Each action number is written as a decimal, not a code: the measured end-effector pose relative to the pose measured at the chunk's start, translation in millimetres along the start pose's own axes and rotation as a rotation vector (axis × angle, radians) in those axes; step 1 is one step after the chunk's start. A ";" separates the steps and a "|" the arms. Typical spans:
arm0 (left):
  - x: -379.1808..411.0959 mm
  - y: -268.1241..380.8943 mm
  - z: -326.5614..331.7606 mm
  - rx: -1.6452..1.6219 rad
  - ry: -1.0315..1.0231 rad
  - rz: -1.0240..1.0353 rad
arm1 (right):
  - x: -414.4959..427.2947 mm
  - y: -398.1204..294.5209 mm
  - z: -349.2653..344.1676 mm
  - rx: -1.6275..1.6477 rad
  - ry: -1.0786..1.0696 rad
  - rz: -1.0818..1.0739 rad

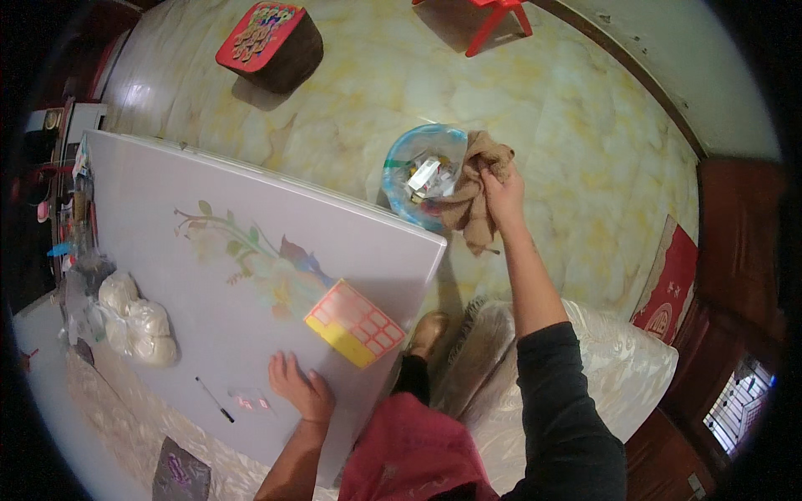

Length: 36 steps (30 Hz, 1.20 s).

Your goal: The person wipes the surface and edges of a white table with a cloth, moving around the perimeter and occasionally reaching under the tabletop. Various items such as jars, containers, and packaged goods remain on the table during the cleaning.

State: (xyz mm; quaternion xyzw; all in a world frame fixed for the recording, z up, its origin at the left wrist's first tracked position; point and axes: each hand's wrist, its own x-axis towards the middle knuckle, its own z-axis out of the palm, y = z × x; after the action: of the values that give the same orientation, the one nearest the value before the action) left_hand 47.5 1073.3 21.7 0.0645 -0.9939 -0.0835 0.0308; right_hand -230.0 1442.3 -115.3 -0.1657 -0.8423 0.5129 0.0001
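My right hand [505, 191] grips a crumpled brown cloth [479, 206], held at the right side of a round trash bin [396, 150] lined with a clear bag and containing mixed rubbish. The cloth hides part of the bin's rim. My left hand [302, 387] holds nothing; its fingers are spread on the pale tabletop [376, 263], which has a printed flower pattern. A yellow and white box with red outlines [354, 324] lies up and to the right of this hand. To its left are a small clear packet with red marks [252, 401] and a black-capped pen [215, 399].
Clear bags of pale round items [139, 322] lie at the table's left. A red-topped stool [266, 31] holding small items and a red plastic stool [492, 25] stand on the floor beyond. A cloth-covered seat [601, 357] is at my right.
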 end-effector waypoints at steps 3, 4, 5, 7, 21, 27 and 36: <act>2.9 0.6 -2.1 -0.012 -0.035 -0.010 | 1.6 50.7 20.3 -0.529 -0.121 -0.001; 6.2 -2.0 0.5 -0.016 -0.024 0.001 | -0.5 50.2 25.5 -0.369 0.059 -0.112; 9.1 -5.0 3.5 -0.021 -0.012 0.014 | 4.2 49.1 24.7 -0.261 0.035 -0.017; -1.4 -4.3 -1.0 -0.027 -0.025 0.002 | -10.1 18.9 6.2 -0.068 -0.035 0.191; -16.6 -8.9 -3.4 -0.100 0.113 -0.024 | -272.1 -100.8 -140.2 1.125 -0.230 0.248; -75.3 39.8 -64.3 -0.859 -0.019 0.004 | -455.5 -97.1 -179.0 1.518 -0.307 0.413; -311.9 45.3 -198.8 -1.368 -0.927 -0.035 | -697.3 -128.1 -123.2 1.324 -0.120 0.551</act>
State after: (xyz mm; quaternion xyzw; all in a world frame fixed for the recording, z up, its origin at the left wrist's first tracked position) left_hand 364.9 1127.0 209.2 0.0061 -0.6345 -0.6886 -0.3512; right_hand 414.3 1300.3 172.1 -0.3090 -0.2807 0.9056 -0.0752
